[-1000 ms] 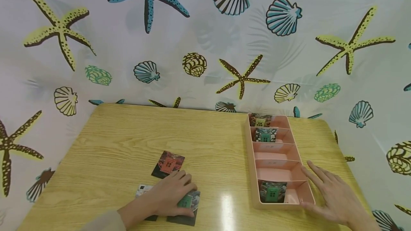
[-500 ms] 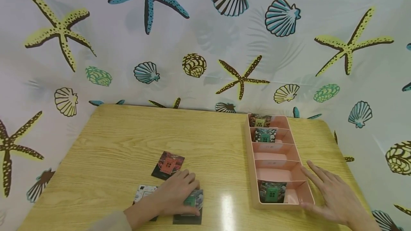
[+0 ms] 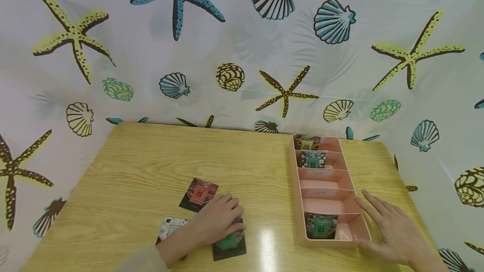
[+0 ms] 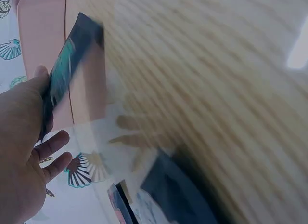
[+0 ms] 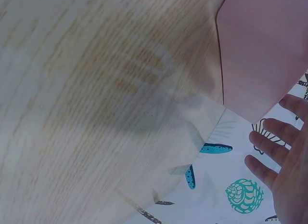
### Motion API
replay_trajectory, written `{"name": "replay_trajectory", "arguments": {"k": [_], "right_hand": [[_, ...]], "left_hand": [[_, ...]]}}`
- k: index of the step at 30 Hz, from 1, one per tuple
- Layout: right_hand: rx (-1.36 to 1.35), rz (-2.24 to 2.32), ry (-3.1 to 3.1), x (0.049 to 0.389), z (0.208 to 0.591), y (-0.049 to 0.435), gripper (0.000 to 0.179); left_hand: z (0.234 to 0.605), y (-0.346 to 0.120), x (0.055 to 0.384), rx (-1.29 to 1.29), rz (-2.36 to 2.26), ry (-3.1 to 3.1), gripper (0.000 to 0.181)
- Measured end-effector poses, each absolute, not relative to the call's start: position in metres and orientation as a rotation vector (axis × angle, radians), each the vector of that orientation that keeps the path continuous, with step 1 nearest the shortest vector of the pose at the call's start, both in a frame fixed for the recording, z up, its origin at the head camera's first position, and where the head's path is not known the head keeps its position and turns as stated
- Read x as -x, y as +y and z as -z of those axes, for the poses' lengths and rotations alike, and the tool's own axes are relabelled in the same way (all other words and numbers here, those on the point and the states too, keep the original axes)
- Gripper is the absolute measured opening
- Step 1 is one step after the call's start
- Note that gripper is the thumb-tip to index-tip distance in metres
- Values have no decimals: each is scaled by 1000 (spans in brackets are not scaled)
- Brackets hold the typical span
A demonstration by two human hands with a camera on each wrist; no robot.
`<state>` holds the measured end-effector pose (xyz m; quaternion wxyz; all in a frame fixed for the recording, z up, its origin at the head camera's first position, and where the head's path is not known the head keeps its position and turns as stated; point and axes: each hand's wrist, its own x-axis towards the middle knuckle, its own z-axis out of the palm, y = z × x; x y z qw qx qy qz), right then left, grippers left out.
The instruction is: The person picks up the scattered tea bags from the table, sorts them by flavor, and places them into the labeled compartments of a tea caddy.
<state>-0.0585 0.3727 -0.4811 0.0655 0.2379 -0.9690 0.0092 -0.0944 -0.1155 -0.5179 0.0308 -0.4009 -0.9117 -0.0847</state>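
My left hand (image 3: 219,221) pinches a dark flat packet with a green label (image 3: 228,242). In the left wrist view the packet (image 4: 65,70) is tilted up on its edge, its near side behind the thumb, with the lower fingers spread away from it. My right hand (image 3: 395,234) is at the right wall of a pink divided box (image 3: 329,244), fingers extended; the thumb is by its near right corner. In the right wrist view the fingers of the right hand (image 5: 288,151) lie beside the pink wall (image 5: 264,50).
A red-labelled packet (image 3: 198,194) lies beyond my left hand. A white-and-black patterned packet (image 3: 172,226) is partly hidden under the left forearm. Similar packets stand in the box's two far compartments and its nearest one. A shell-printed cloth (image 3: 227,32) hangs behind the wooden table (image 3: 159,154).
My left hand has moved a little right and away from me, bringing the green-labelled packet along and turning it slightly. My right hand and the box have stayed put.
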Motion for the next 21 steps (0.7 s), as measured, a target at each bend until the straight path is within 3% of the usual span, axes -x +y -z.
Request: {"name": "replay_trajectory", "arguments": {"k": [21], "right_hand": [[-715,-40,-2923,58,481,373,102]], "left_hand": [[477,-64,112,1288,281,-2701,31]]}}
